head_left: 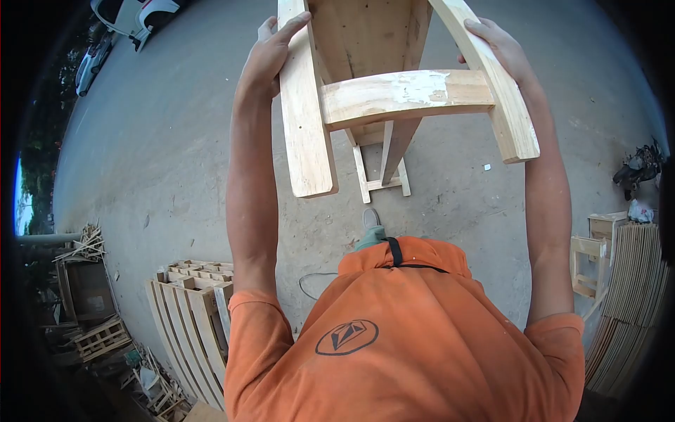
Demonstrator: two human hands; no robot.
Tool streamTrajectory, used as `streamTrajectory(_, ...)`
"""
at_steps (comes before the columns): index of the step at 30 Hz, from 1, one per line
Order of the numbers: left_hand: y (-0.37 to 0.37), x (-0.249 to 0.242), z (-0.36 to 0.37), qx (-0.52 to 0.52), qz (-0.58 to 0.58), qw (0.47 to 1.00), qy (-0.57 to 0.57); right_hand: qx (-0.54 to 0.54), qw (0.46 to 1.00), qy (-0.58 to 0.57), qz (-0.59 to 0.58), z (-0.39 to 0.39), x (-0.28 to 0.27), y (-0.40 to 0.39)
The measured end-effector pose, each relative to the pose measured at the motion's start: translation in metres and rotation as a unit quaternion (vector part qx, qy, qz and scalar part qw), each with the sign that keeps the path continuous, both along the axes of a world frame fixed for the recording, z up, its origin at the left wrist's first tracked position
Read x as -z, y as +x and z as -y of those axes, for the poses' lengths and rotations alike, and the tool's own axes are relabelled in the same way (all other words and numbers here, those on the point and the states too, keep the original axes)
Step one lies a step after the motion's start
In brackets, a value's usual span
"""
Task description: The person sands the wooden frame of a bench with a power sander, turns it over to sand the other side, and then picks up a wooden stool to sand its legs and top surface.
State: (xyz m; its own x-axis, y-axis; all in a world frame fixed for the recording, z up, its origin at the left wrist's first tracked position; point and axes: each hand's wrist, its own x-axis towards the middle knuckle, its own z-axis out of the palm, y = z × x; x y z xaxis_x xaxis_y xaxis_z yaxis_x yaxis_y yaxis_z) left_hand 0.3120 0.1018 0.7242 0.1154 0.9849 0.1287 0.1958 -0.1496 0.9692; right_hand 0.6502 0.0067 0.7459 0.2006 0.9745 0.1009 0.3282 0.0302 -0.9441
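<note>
A pale wooden frame (408,98) with two side legs and a curved crossbar is held up in front of me. White patches mark the crossbar. My left hand (278,50) is closed round the left leg, its thumb on the front face. My right hand (498,49) grips the right leg from its outer side, with fingertips showing past the inner edge. Behind the crossbar, a long wooden board (369,35) belonging to the same piece runs away from me. Lower down, a narrow wooden base (384,184) shows near the ground.
Slatted wooden pallets (186,309) stand at the lower left. Scrap wood (102,337) lies farther left. Stacked boards (629,281) and a small wooden frame (587,267) are at the right, below a motorbike (638,169). My shoe (370,218) is on the concrete ground.
</note>
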Motion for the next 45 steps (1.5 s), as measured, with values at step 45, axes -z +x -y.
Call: streamTrajectory(45,0.056,-0.021,-0.14,0.148,0.217,0.925,-0.275,-0.085,0.951,-0.085,-0.286,-0.139,0.007,0.074)
